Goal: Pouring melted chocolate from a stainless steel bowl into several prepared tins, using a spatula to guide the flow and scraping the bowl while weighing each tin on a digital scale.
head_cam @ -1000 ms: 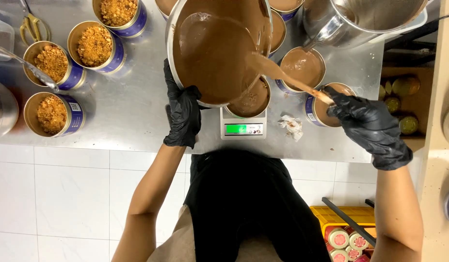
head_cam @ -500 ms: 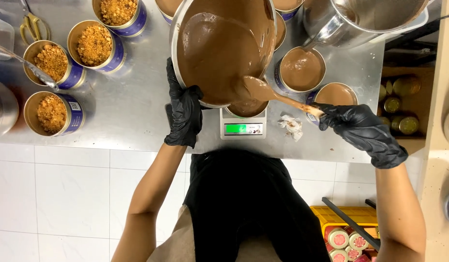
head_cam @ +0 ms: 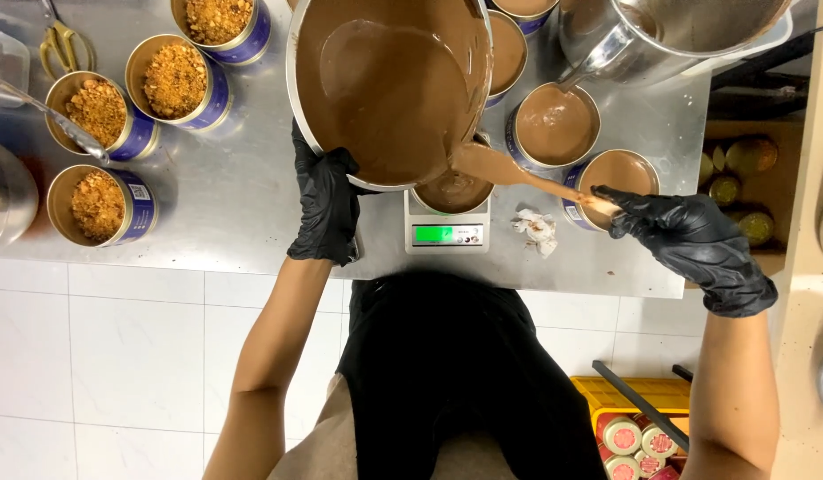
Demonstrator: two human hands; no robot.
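Batter goes from bowl to tin on the scale

Batter slides down the tilted steel bowl, held over the tin on the scale at 12 o'clock on the counter. Left hand, fingers wrapped on the rim, should tilt gently. Right hand, fingers pinching the spatula, should steer the flow while watching the green display.

Crumb-filled tins (blue-sided), yellow crate.
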